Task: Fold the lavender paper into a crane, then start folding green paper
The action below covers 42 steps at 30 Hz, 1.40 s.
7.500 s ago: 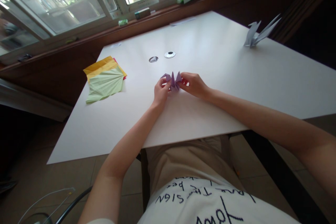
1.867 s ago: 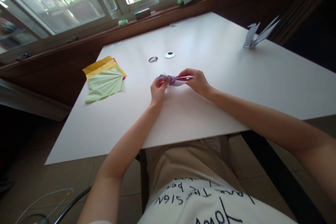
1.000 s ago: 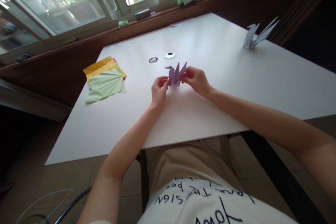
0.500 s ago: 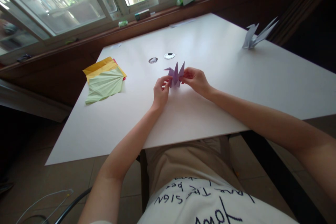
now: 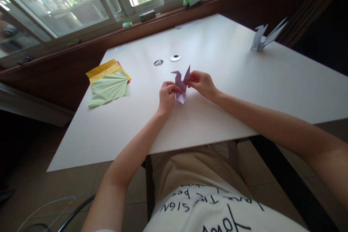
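Nearest, the left hand (image 5: 166, 96) pinches the left side of a purple origami crane (image 5: 181, 85), fingers curled shut on the paper. Just right of the crane, the right hand (image 5: 200, 82) pinches its other side, one pointed flap standing up beside the fingertips. The crane is held just above the white table (image 5: 217, 116). Left of the crane lies a stack of folded green and yellow paper (image 5: 108, 81). Beyond the crane sit two small round discs (image 5: 175, 58). Far right of it stands a white paper crane (image 5: 265, 36).

Home room: windowsill (image 5: 163, 12), white table (image 5: 217, 79)
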Tool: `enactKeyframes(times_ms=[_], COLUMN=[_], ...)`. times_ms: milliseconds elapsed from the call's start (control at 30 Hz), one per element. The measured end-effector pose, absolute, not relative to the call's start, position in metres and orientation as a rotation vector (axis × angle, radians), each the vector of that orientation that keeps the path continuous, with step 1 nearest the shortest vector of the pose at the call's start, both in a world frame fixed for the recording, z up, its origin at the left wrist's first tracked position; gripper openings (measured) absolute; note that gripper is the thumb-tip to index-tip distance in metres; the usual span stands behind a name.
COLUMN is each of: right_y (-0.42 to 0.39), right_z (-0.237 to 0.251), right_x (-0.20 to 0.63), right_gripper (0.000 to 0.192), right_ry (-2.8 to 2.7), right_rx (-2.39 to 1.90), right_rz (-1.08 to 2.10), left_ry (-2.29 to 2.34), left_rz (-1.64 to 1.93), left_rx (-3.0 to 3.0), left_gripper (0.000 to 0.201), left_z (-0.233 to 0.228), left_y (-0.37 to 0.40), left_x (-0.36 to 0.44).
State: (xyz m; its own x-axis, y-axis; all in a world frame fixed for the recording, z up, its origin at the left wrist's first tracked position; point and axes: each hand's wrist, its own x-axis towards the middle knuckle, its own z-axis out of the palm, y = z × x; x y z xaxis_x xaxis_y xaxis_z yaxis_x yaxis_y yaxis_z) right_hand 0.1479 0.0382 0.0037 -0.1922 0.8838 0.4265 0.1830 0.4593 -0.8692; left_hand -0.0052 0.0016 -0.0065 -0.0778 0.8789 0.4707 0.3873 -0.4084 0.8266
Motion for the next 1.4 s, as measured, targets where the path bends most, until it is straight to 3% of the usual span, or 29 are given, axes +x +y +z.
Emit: enactKeyframes(times_ms=[233,500,700,867,1067,1400], right_y=[0.034,0.032,0.031,0.036,0.037,0.037], right_z=[0.007,0.009,0.010,0.006,0.004,0.010], right_x=[0.148,0.148,0.148,0.149,0.149,0.151], right_gripper=[0.014,0.010,0.009,0.005,0.007,0.014], right_ry=[-1.815,-1.965,-1.951,-1.972,-1.912,-1.950], right_rx=[-0.954,-1.018,-1.028,-1.021,-0.989,-0.902], right_rz=[0.848,0.574,0.502,0.532,0.571,0.970], left_ry=[1.569,1.487,1.427,1.446,1.446,1.362], left_rz=[1.415,1.451,1.443,1.441,1.368,1.203], left_rx=[1.676,1.622,1.634,1.604,1.591,1.478], left_gripper=[0.020,0.009,0.023,0.052,0.011,0.018], left_z=[-0.006,-0.003,-0.004,-0.006,-0.010,0.012], left_y=[0.005,0.004,0.005,0.004,0.010,-0.002], left_x=[-0.007,-0.007,-0.009,-0.009,-0.011,-0.019])
